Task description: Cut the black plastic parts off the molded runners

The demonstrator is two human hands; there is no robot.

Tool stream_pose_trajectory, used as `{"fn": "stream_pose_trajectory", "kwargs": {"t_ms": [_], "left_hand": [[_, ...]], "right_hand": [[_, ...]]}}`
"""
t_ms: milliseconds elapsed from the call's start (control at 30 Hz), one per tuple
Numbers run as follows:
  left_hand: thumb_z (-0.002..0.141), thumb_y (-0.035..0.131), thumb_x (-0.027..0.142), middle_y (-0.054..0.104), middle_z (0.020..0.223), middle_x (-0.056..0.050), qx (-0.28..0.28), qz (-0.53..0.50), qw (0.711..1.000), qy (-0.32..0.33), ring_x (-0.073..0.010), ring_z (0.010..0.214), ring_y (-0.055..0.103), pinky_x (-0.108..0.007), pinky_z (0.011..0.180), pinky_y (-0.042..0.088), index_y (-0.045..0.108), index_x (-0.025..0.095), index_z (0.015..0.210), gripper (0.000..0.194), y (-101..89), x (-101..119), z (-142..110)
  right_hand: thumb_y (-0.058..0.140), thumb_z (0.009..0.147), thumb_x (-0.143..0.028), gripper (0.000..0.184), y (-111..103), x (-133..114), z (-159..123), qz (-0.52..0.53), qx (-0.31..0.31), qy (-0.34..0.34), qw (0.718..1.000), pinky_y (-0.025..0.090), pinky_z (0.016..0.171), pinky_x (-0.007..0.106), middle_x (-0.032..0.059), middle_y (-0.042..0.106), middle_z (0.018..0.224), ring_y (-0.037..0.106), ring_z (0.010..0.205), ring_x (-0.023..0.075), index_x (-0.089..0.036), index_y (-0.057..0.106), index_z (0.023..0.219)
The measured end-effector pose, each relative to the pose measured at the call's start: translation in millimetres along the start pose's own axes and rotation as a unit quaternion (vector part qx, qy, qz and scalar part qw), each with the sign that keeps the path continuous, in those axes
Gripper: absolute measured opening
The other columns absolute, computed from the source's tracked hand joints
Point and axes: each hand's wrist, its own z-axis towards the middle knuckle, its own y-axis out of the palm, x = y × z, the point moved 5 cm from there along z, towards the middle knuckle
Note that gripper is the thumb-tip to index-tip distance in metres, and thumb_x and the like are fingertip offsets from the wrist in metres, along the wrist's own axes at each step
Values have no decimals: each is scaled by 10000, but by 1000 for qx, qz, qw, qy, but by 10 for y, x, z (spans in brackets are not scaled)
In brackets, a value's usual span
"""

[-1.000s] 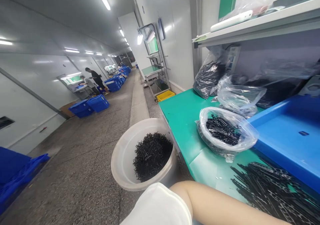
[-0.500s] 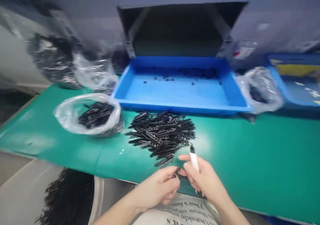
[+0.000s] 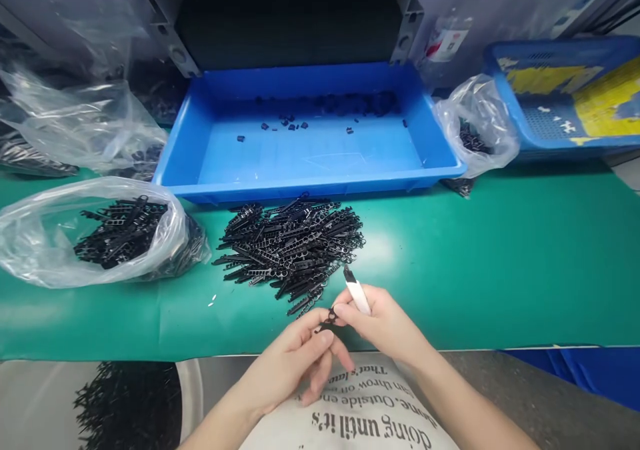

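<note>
My left hand (image 3: 305, 357) is closed, with thumb and index finger pinching a small black plastic piece (image 3: 330, 318), mostly hidden by fingers. My right hand (image 3: 377, 317) meets it there, thumb and fingertip touching the same piece. A white-handled tool with a black end (image 3: 358, 295) is gripped in my right hand, slanting up and left; its kind is unclear. Just beyond both hands, a heap of slim black plastic strips (image 3: 295, 250) with rows of holes lies on the green table mat (image 3: 475, 270).
Behind the heap stands a blue tray (image 3: 300, 187) with scattered small black pieces. Open plastic bags (image 3: 165, 253) (image 3: 500, 120) hold black parts on either side. A blue basket (image 3: 530, 130) sits back right. Below the table's left edge, a round tub (image 3: 193, 390) holds black parts.
The view has swung right and downward. My right hand's fingertips have closed onto the black piece at my left hand, and the white-handled tool leans further left.
</note>
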Motion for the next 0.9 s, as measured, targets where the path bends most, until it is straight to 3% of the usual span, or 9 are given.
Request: {"fn": "stream_pose_trajectory", "kwargs": {"t_ms": [200,333,433,567,700,900], "left_hand": [[878,424,435,510,589,24,37,37,998,31,-27,353,187,-145,317,143,399,166,985,290,-22,94,-71],[872,409,491,358,534,76,59,84,994,24,-42,381,171,-170,344,126,378,171,1018,352,-64,87,-103],[866,403,517,289,523,87,53,92,994,22,-47,386,168,-170,349,140,375,173,1023,379,-51,62,-105],[860,415,522,263,514,96,33,67,997,24,-39,363,134,-161,329,118,364,184,993,366,-15,43,-87],[860,428,509,260,496,102,42,62,997,36,-41,358,142,-146,322,134,354,191,987,350,-29,48,-72],[855,425,519,240,492,103,53,73,995,42,-51,381,149,-143,332,141,351,200,939,337,-41,60,-88]], "right_hand": [[232,919,-447,403,-149,-123,-112,-18,36,-58,997,381,544,239,2,485,705,451,596,122,-180,488,1078],[357,904,-340,204,-149,-143,-226,-137,-10,-57,989,381,529,234,-18,533,615,491,546,120,-191,464,814],[346,908,-282,156,-92,-158,-289,-271,-10,-98,957,392,537,253,-1,580,666,526,565,140,-192,456,843],[259,946,-320,322,27,-175,-338,-403,-9,-175,898,429,598,293,59,610,920,568,756,192,-194,389,1212],[186,963,-314,378,99,-198,-361,-475,20,-224,851,409,568,287,63,602,823,546,730,198,-175,397,1245],[185,966,-328,391,130,-215,-348,-513,41,-232,825,354,488,265,33,547,713,516,613,171,-190,438,1230]]}}
